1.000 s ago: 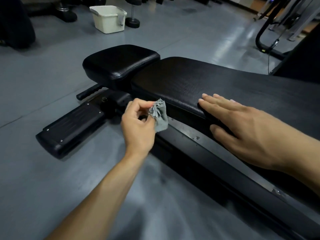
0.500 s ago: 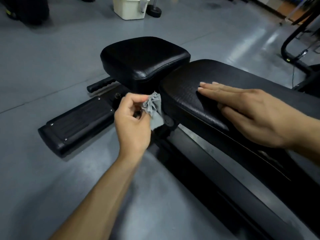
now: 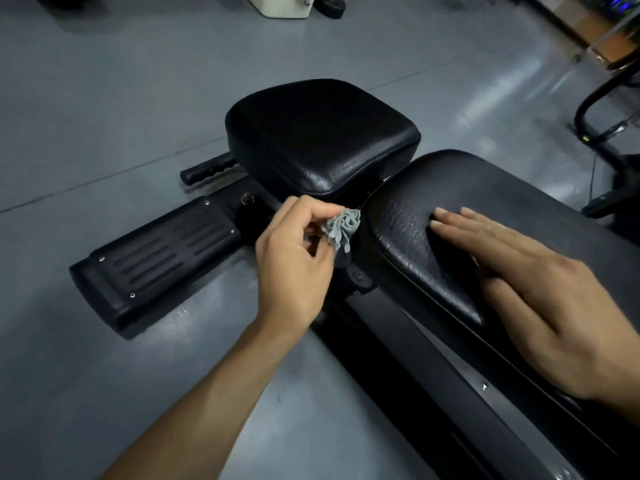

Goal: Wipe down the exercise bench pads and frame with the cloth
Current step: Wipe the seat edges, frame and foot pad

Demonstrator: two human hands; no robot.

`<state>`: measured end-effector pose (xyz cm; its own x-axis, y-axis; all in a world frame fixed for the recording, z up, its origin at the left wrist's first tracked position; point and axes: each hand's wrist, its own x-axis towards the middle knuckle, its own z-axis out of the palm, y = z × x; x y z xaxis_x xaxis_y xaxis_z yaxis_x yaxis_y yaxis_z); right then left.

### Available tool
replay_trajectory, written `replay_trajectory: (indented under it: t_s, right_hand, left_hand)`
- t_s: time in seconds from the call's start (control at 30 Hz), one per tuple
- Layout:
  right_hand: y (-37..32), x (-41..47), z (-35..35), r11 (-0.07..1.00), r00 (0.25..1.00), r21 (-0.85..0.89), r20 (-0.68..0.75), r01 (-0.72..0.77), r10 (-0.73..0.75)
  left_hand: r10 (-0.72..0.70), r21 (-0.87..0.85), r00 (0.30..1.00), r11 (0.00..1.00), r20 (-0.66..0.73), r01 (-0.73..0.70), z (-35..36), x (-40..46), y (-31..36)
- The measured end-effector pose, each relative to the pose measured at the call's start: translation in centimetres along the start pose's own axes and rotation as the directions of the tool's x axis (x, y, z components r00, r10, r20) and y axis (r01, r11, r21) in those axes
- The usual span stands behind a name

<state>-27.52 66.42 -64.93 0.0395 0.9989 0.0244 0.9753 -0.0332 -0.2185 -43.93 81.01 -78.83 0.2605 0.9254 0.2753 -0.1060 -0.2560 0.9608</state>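
A black exercise bench fills the view: a square seat pad [image 3: 322, 136] and a long back pad [image 3: 512, 209] running to the lower right. My left hand [image 3: 294, 258] pinches a small bunched grey cloth [image 3: 343, 227] at the gap between the two pads, against the near end of the back pad. My right hand [image 3: 540, 292] lies flat, palm down, on the back pad with fingers straight. The black frame rail [image 3: 433, 386] runs beneath the back pad, and a ribbed foot plate [image 3: 152, 261] sticks out to the left.
The floor [image 3: 104, 98] is smooth grey. A black handle [image 3: 207, 169] pokes out left of the seat pad. A cream plastic bin [image 3: 280, 5] stands at the top edge beside a dark dumbbell end [image 3: 330, 6]. Black machine tubing [image 3: 602, 109] curves at the right.
My view has shifted closer and over the bench. The left hand carried the cloth from the frame rail up to the gap between the pads. The right hand slid up onto the back pad's top.
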Motion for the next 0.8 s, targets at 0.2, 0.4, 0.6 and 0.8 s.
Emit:
replay_trajectory:
  t_s: [0.2, 0.4, 0.6, 0.8]
  right_hand:
    - [-0.8, 0.3, -0.4, 0.999, 0.999, -0.016, 0.028, -0.035, 0.035]
    - [-1.6, 1.0, -0.7, 0.994, 0.993, -0.050, 0.067, -0.096, 0.099]
    - [-1.7, 1.2, -0.8, 0.990, 0.987, -0.070, 0.094, -0.121, 0.128]
    - [-1.6, 1.3, -1.0, 0.989, 0.983, -0.053, 0.115, -0.139, 0.145]
  left_hand:
    - [-0.138, 0.073, 0.990, 0.988, -0.026, 0.139, -2.5, -1.9, 1.6]
    - [-0.143, 0.147, 0.985, 0.981, 0.092, 0.129, -3.3, 0.3, 3.2]
    - [-0.298, 0.024, 0.951, 0.954, 0.086, 0.297, -1.9, -0.7, 4.8]
    - [-0.195, 0.163, 0.979, 0.969, 0.051, 0.185, -0.7, 2.4, 5.4]
